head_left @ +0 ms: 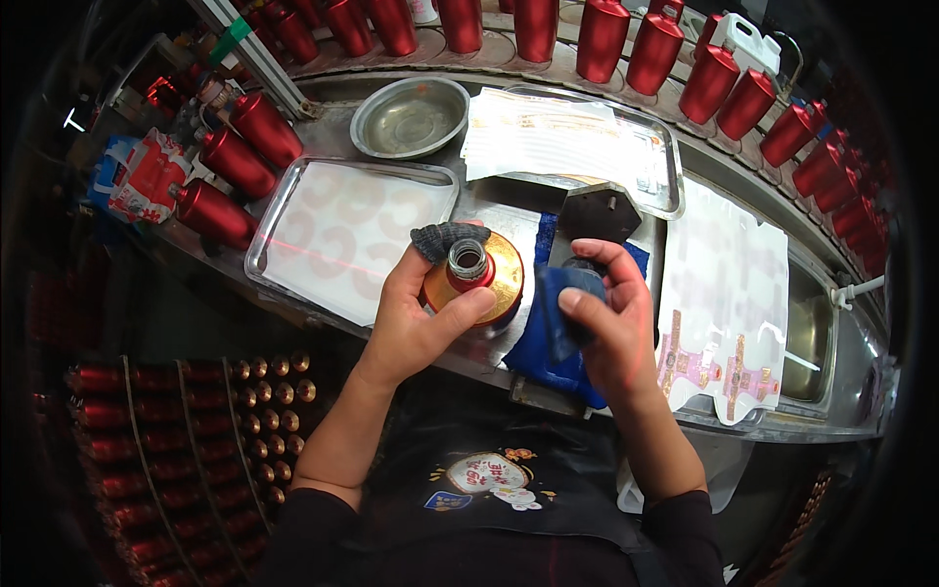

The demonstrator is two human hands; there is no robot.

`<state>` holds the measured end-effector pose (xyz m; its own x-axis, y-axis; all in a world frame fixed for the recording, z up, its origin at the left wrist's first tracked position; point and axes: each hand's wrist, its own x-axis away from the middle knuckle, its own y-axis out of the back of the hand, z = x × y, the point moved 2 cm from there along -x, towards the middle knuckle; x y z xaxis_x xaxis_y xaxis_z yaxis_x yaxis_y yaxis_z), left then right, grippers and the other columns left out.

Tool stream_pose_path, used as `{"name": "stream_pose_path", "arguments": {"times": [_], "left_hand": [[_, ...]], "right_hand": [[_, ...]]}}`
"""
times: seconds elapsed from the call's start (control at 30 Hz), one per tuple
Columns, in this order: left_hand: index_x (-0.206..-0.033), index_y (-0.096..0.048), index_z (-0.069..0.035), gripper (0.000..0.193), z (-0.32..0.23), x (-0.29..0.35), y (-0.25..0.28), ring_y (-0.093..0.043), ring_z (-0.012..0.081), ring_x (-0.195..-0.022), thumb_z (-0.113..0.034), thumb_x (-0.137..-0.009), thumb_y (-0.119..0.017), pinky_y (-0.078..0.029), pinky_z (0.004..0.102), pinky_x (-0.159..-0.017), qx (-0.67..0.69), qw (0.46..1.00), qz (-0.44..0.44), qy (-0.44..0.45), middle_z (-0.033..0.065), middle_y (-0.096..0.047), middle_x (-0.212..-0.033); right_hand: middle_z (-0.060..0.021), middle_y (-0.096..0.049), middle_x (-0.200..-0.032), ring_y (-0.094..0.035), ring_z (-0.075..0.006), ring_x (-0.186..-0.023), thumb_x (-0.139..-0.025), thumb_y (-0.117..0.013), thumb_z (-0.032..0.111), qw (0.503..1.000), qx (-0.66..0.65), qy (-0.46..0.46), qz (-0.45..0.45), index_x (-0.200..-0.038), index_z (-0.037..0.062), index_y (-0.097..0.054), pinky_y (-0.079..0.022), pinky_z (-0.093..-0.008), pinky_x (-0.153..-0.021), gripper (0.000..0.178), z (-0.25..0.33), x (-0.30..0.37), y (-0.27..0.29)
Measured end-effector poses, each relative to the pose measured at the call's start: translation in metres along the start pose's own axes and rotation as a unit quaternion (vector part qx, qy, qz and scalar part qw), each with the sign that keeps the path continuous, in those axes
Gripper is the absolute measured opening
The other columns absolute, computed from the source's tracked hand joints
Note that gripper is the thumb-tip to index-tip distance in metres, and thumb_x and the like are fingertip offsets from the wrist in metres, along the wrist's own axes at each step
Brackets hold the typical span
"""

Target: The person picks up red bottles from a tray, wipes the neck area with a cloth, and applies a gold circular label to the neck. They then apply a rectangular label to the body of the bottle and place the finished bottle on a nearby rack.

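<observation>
My left hand (416, 318) is wrapped round a red bottle (507, 311) with a gold ring label (504, 262) on its shoulder. The bottle's threaded mouth is uncapped and faces up toward me. A dark knitted finger cover (440, 237) sits on my left index finger. Just right of the bottle, my right hand (618, 308) pinches a folded dark blue cloth (567, 303) between thumb and fingers, apart from the bottle. Beneath the right hand lies a bright blue cloth (540, 360) on the bench, and behind it stands a dark angular metal block (599, 212).
A steel tray (259, 259) holds a sheet of ring labels at left, with red bottles (238, 164) beyond. A metal bowl (411, 117) and label sheets (538, 137) lie behind. Pink-and-gold label sheets (724, 284) and a sink (812, 338) are at right. A conveyor (430, 44) carries bottles.
</observation>
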<state>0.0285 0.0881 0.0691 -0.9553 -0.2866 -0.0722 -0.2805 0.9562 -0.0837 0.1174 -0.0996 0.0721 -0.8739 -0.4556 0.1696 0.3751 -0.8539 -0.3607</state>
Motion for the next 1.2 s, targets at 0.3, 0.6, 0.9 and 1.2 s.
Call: {"name": "stream_pose_path", "arguments": {"times": [0.3,0.6,0.9,1.2], "left_hand": [[-0.137,-0.050,-0.001,0.056,0.005,0.001,0.001,-0.057,0.0163,-0.119,-0.013,-0.088,-0.073,-0.046,0.0323,-0.102,0.007,1.000,-0.003,-0.015,0.0095,-0.059,-0.129],[-0.141,-0.046,-0.001,0.061,0.005,0.001,0.001,-0.053,0.0208,-0.128,-0.015,-0.088,-0.073,-0.043,0.0358,-0.108,0.006,1.000,0.003,0.007,0.0125,-0.053,-0.140],[-0.149,-0.039,-0.003,0.089,0.005,-0.002,0.013,-0.052,0.0225,-0.132,-0.014,-0.076,-0.087,-0.041,0.0375,-0.111,-0.022,0.995,0.097,-0.013,0.0118,-0.051,-0.145],[-0.138,-0.052,-0.004,0.082,0.010,-0.005,0.018,-0.060,0.0204,-0.119,-0.014,-0.067,-0.092,-0.046,0.0343,-0.104,-0.103,0.991,0.054,-0.065,0.0102,-0.061,-0.128]], "right_hand": [[-0.0109,-0.068,-0.086,-0.066,-0.0152,-0.080,-0.081,-0.074,0.004,0.908,0.289,0.289,0.094,-0.102,-0.0008,-0.065,-0.053,-0.0282,-0.074,0.023,0.020,-0.040,-0.018],[-0.0072,-0.067,-0.090,-0.064,-0.0127,-0.084,-0.082,-0.076,0.007,0.916,0.235,0.300,0.124,-0.103,0.0001,-0.065,-0.050,-0.0250,-0.077,0.025,0.027,-0.041,-0.029],[-0.0096,-0.065,-0.085,-0.064,-0.0157,-0.076,-0.080,-0.073,-0.003,0.875,0.356,0.324,0.042,-0.100,0.0001,-0.063,-0.051,-0.0275,-0.070,0.023,0.022,-0.049,-0.011],[-0.0057,-0.066,-0.083,-0.064,-0.0255,-0.082,-0.072,-0.076,0.001,0.724,0.355,0.506,0.306,-0.088,0.0069,-0.073,-0.051,-0.0352,-0.068,0.017,0.034,0.001,-0.030]]}}
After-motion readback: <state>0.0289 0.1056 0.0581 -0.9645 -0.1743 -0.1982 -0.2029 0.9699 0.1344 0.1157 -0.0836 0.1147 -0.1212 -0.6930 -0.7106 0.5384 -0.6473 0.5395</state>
